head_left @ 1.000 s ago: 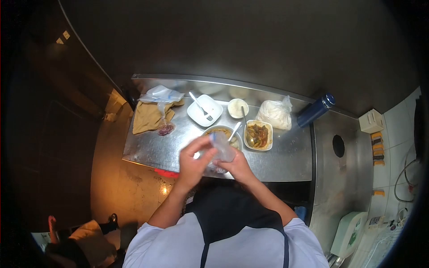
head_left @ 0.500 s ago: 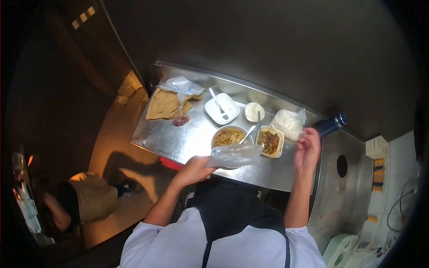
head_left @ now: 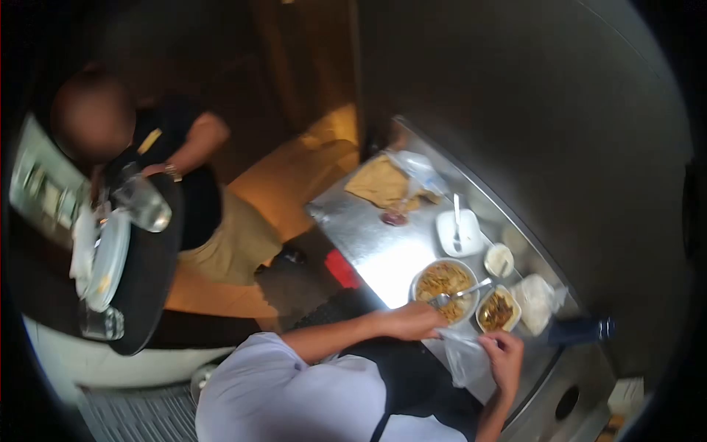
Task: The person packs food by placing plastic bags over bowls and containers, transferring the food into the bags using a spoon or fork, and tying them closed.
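Between my two hands hangs a clear plastic bag at the table's front edge. My left hand is closed on the bag's left side, just below a round bowl of noodles with a fork in it. The fingers of my right hand pinch the bag's other side, just below a square bowl of cooked food. Both hands are slightly blurred.
On the metal table are a white dish, a small white cup, a white bag, a brown cloth and a blue bottle. At left a person stands by a dark tray with plates and glasses.
The view has swung left, bringing the person and tray in. My right hand has come over to the bag and taken hold of it. The bag now hangs below the bowls.
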{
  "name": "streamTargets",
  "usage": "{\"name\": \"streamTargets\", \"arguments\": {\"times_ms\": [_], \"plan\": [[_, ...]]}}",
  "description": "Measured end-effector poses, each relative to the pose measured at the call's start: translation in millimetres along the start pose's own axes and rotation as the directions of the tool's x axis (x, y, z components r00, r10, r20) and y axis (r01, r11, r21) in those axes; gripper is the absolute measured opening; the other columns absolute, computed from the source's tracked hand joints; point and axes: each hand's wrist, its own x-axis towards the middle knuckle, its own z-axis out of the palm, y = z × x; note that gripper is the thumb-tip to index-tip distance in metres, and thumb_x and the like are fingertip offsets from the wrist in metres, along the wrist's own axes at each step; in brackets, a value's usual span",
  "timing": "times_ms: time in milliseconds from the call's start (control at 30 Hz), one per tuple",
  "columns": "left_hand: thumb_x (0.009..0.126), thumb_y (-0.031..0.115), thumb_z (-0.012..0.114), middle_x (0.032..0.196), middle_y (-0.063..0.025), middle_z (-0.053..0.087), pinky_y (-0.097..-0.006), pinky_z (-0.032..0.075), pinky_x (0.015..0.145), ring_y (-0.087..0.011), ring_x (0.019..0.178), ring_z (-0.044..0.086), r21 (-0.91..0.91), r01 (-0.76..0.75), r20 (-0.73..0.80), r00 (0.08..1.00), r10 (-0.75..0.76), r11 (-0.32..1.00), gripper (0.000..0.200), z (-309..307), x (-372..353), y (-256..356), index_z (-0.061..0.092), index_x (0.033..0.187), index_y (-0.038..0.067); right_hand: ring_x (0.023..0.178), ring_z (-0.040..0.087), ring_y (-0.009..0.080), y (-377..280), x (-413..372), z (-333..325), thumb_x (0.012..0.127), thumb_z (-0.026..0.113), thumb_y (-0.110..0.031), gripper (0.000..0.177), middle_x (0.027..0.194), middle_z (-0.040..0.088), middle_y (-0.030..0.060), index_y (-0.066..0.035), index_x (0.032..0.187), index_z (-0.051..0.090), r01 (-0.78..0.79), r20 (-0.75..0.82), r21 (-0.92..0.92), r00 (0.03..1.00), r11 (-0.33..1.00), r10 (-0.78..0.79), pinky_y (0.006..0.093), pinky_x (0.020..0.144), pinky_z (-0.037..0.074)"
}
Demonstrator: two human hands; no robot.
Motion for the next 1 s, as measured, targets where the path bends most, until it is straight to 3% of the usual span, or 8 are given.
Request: {"name": "streamTargets", "arguments": {"times_ms": [167, 333, 433, 533, 667, 733, 833, 1000], "plan": [[0.092, 0.02, 0.064, 0.09, -0.0194, 0.067, -0.0509, 0.05, 0.078, -0.0384, 0.091, 0.066, 0.088, 0.046, -0.153, 0.988, -0.032, 0.995, 0.018, 33, 24, 28, 0.064, 0.097, 0.003, 0.075, 0.058, 0.0115, 46, 13, -90, 0.087, 0.072, -0.005, 0.014, 0.084, 0.069, 0.0073, 0.004, 0.097, 0.07, 0.204, -0.556, -0.05, 0.807, 0.978, -0.197, 0.0267, 0.069, 0.048], [0.089, 0.022, 0.068, 0.085, -0.0242, 0.067, -0.051, 0.051, 0.075, -0.0434, 0.085, 0.066, 0.186, 0.038, -0.014, 0.999, -0.036, 0.982, 0.025, 70, 83, 102, 0.063, 0.095, -0.002, 0.112, 0.06, 0.0399, -47, -32, -92, 0.065, 0.087, -0.019, 0.077, 0.122, 0.062, 0.0254, 0.003, 0.132, 0.056, 0.719, 0.323, -0.48, 0.678, 0.503, -0.66, 0.0492, 0.098, 0.046], [0.088, 0.023, 0.07, 0.087, -0.0235, 0.068, -0.05, 0.051, 0.075, -0.0436, 0.088, 0.066, 0.045, -0.007, 0.005, 1.0, 0.007, 0.999, 0.025, 81, 110, 138, 0.065, 0.095, 0.0, 0.094, 0.068, 0.037, 30, -35, -107, 0.074, 0.081, -0.018, 0.058, 0.099, 0.07, 0.0189, 0.0, 0.125, 0.063, 0.565, 0.477, -0.562, 0.818, 0.605, -0.321, 0.0454, 0.083, 0.052], [0.089, 0.026, 0.07, 0.08, -0.0193, 0.065, -0.0509, 0.047, 0.068, -0.0424, 0.08, 0.064, 0.111, -0.005, 0.037, 0.999, 0.001, 0.994, 0.023, 91, 113, 128, 0.063, 0.095, 0.005, 0.068, 0.069, 0.0298, 83, -33, -156, 0.086, 0.072, -0.017, 0.029, 0.073, 0.067, 0.0136, -0.003, 0.111, 0.069, 0.574, 0.526, -0.337, 0.772, 0.746, -0.357, 0.0411, 0.065, 0.052], [0.086, 0.02, 0.066, 0.083, -0.017, 0.059, -0.0473, 0.049, 0.069, -0.0384, 0.08, 0.063, 0.373, -0.168, -0.078, 0.974, 0.211, 0.912, 0.018, 128, 123, 124, 0.062, 0.087, 0.003, 0.062, 0.064, 0.0127, 114, -38, -173, 0.102, 0.055, -0.014, 0.018, 0.07, 0.063, 0.0055, -0.003, 0.098, 0.067, -0.018, 0.611, 0.031, 0.791, 0.999, -0.005, 0.0274, 0.057, 0.052], [0.072, 0.01, 0.068, 0.092, -0.0128, 0.056, -0.0447, 0.052, 0.069, -0.0328, 0.084, 0.063, 0.568, -0.197, -0.213, 0.903, 0.374, 0.799, 0.014, 134, 137, 137, 0.061, 0.081, 0.003, 0.06, 0.062, 0.0134, 124, -42, -166, 0.103, 0.054, -0.017, 0.019, 0.069, 0.061, 0.0048, -0.002, 0.103, 0.065, -0.268, 0.632, 0.332, 0.775, 0.905, -0.003, 0.0264, 0.057, 0.051], [0.072, 0.003, 0.068, 0.092, -0.012, 0.057, -0.0424, 0.053, 0.069, -0.0305, 0.085, 0.064, 0.417, 0.025, -0.406, 0.9, 0.161, 0.909, 0.014, 137, 149, 164, 0.062, 0.084, 0.001, 0.056, 0.056, 0.0127, 112, -49, -169, 0.105, 0.053, -0.02, 0.021, 0.067, 0.057, 0.0042, -0.001, 0.11, 0.061, -0.42, 0.632, 0.502, 0.775, 0.756, 0.01, 0.0257, 0.055, 0.048], [0.085, -0.001, 0.065, 0.107, -0.0087, 0.067, -0.0307, 0.051, 0.087, -0.017, 0.097, 0.065, -0.4, -0.158, -0.642, 0.751, -0.153, 0.903, 0.019, 138, 183, 147, 0.067, 0.103, 0.002, 0.051, 0.047, 0.0097, 127, -63, -160, 0.104, 0.054, -0.021, 0.025, 0.073, 0.055, 0.0037, 0.002, 0.113, 0.061, -0.561, 0.618, 0.747, 0.783, 0.357, -0.062, 0.0251, 0.05, 0.042]]}}
